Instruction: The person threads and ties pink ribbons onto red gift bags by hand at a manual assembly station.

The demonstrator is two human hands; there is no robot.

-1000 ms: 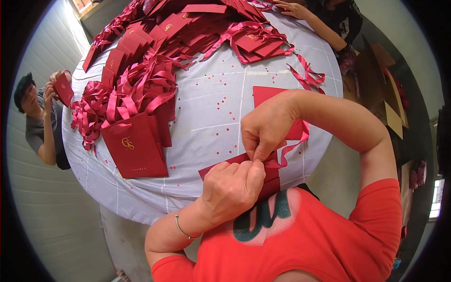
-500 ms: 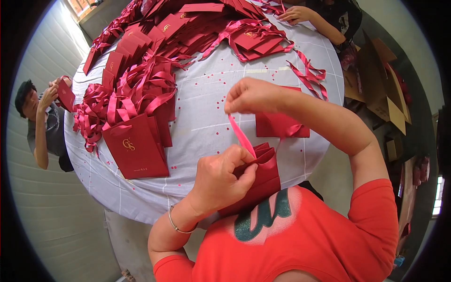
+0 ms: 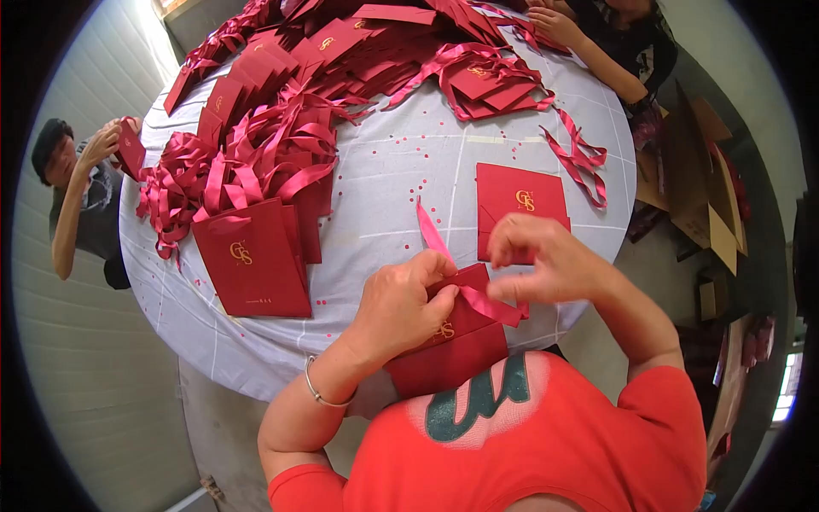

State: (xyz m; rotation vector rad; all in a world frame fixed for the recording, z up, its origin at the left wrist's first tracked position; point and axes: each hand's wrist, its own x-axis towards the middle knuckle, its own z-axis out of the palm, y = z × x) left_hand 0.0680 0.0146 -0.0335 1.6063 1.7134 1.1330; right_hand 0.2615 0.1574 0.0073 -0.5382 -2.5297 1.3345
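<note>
My left hand (image 3: 401, 299) is closed on the top edge of a dark red paper gift bag (image 3: 461, 355), pinching it together with a pink ribbon (image 3: 433, 232). One end of that ribbon sticks up beyond my fingers; another stretch hangs off to the right over the bag. The bag tilts against the table's near edge, close to my shirt. My right hand (image 3: 546, 260) hovers just right of it, thumb and curled fingers apart, with nothing visible between them. Beyond this hand a flat red bag (image 3: 512, 183) lies on the cloth, partly covered by my fingers.
Finished-looking red bags with ribbon handles (image 3: 256, 264) stand bunched at the left. More red bags (image 3: 333, 51) heap up at the far side. A loose ribbon (image 3: 584, 162) and small red dots lie on the white tablecloth (image 3: 392, 179). Co-workers sit left and far right, near cardboard boxes (image 3: 695, 196).
My right hand has let go of the raised ribbon and moved right and down beside the bag. My left hand keeps its grip. The bag's printed front now shows.
</note>
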